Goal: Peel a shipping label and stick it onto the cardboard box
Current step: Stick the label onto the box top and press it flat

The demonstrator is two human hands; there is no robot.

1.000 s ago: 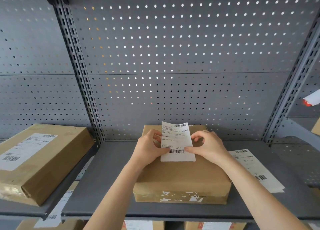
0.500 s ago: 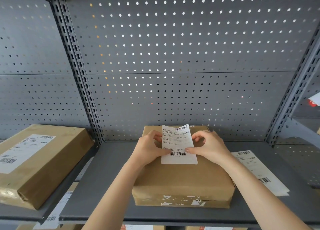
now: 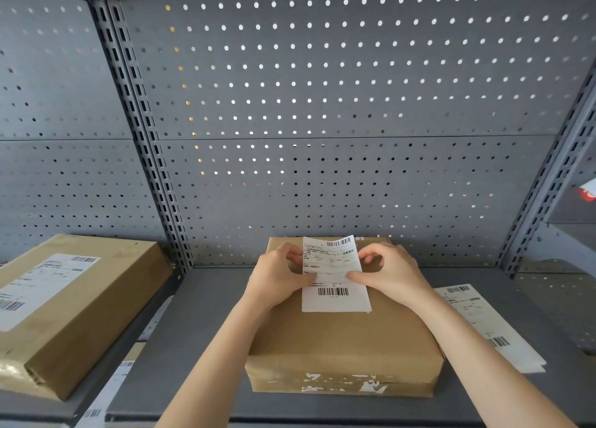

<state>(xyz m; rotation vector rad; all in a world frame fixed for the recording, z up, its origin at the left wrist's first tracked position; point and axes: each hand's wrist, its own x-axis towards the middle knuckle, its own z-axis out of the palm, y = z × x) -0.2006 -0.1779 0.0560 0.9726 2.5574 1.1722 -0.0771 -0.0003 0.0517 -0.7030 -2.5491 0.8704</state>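
Left hand [image 3: 274,279] and right hand [image 3: 392,274] each pinch an edge of the label [image 3: 333,274] (held taut, probably for peeling) above the box [image 3: 342,337].

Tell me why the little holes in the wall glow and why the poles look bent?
Head view: light from behind shines through the pegboard holes, brightest near the top; the wide-angle lens makes the uprights lean outward; the shipping label and cardboard box stay sharp, evenly lit, without glare.
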